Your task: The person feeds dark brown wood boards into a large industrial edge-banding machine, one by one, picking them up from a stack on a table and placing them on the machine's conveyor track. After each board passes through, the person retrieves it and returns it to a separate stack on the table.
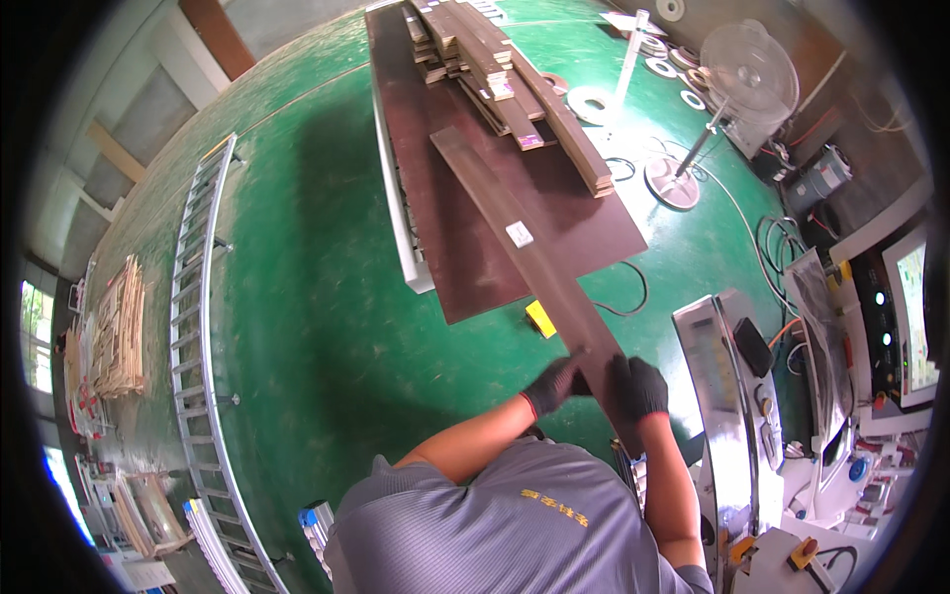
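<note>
A long dark brown plank [515, 238] with a small white label runs from the brown board pile down to me. My left hand [554, 384], in a black glove, grips its left edge near the close end. My right hand [641, 386], also gloved in black, grips the right edge of the same end. The plank's far end lies over a large brown sheet [465, 198] on the green floor.
A stack of brown boards [505, 69] lies on the sheet's far part. A metal machine table [727, 396] stands at my right, with a screen [915, 317] beyond. A standing fan [742, 79], a ladder [198, 297] at left and a yellow object [540, 319] are around.
</note>
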Demonstrator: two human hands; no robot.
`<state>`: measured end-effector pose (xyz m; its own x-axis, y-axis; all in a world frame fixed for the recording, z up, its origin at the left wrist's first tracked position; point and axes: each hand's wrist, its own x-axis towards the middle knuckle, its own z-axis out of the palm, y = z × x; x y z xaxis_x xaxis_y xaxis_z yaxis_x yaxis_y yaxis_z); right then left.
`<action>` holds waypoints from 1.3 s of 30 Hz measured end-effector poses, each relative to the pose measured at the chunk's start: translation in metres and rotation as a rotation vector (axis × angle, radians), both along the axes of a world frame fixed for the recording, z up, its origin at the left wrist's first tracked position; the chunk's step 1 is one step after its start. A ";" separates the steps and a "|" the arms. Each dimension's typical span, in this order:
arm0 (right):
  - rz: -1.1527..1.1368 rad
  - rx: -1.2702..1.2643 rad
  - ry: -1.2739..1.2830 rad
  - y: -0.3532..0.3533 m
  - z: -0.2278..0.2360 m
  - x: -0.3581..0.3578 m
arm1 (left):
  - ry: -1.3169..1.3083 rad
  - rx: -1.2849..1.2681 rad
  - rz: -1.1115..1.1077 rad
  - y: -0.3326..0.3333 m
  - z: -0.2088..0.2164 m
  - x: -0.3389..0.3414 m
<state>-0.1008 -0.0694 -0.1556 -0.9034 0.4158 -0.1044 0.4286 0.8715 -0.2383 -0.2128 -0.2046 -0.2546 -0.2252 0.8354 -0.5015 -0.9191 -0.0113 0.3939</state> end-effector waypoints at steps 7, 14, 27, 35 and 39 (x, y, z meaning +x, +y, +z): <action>-0.563 -0.307 -0.146 -0.008 0.033 0.249 | 0.244 0.026 0.258 0.010 0.002 -0.141; -1.107 -0.311 -0.174 -0.131 0.067 0.422 | 0.374 0.092 -0.039 0.106 0.044 -0.064; -1.797 -0.351 0.119 -0.275 0.017 0.380 | 0.637 0.345 -1.321 0.127 0.057 0.296; -1.793 -0.206 -0.125 -0.321 -0.073 0.377 | 1.179 0.398 -1.237 0.147 0.027 0.358; -1.626 -0.164 -0.046 -0.309 -0.067 0.388 | 1.198 0.558 -1.181 0.162 0.025 0.369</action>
